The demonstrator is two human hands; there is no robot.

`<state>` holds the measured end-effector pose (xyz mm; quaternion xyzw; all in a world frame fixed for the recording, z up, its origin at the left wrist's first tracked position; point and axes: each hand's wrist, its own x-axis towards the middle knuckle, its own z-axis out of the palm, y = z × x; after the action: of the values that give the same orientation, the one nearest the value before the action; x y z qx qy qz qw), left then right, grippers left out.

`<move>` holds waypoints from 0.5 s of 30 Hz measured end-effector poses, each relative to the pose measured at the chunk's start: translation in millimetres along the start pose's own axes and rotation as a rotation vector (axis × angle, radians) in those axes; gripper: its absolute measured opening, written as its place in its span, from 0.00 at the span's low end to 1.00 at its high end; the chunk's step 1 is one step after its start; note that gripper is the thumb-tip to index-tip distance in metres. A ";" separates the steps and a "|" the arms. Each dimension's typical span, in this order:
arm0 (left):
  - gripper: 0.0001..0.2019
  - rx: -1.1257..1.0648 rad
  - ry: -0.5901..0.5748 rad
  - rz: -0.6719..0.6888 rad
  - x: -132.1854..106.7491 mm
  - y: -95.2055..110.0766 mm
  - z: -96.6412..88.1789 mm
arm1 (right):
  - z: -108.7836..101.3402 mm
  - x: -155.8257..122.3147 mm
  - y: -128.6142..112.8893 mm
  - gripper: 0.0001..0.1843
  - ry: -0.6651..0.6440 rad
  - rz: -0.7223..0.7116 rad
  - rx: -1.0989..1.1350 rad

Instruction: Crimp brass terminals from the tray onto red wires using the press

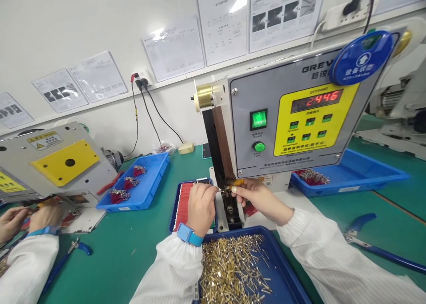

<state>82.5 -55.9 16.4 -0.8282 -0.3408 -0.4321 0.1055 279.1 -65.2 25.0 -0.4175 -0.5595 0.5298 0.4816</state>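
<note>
My left hand (202, 208), with a blue strap at the wrist, is closed in a pinch left of the working point (229, 195) of a strip-crimping machine (256, 144). A thin silvery end shows at its fingertips; what it belongs to is hidden. My right hand (254, 197) pinches from the other side, its fingertips meeting at the same spot below a yellow part. Whatever it grips is too small to name. Under my left hand, a small blue tray (174, 211) holds red wires (183, 202). Closer to me, a larger blue tray (282, 268) contains many gold-coloured, pin-like metal pieces (229, 268).
Blue-handled pliers (362, 242) lie at right. Blue trays with red-wired parts stand behind the machine (353, 171) and at left (146, 202). A co-worker's hands (45, 215) work at another machine (63, 162), near more pliers (71, 250).
</note>
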 end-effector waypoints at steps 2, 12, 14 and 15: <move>0.09 -0.004 0.000 -0.011 0.2 0.1 -0.3 | 0.7 0.5 1.2 0.18 0.008 0.000 -0.006; 0.08 0.013 -0.011 -0.017 0.9 1.7 -0.4 | 3.8 -0.4 -3.2 0.20 0.016 0.007 -0.024; 0.08 0.013 -0.016 -0.016 0.9 1.8 -0.5 | 4.0 -1.0 -4.2 0.20 0.015 0.000 -0.028; 0.08 0.012 -0.019 -0.017 0.9 1.9 -0.7 | 4.1 -1.4 -4.5 0.20 0.014 -0.003 -0.030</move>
<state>83.6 -57.2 17.7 -0.8288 -0.3515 -0.4228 0.1036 275.6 -67.7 29.5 -0.4275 -0.5645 0.5177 0.4801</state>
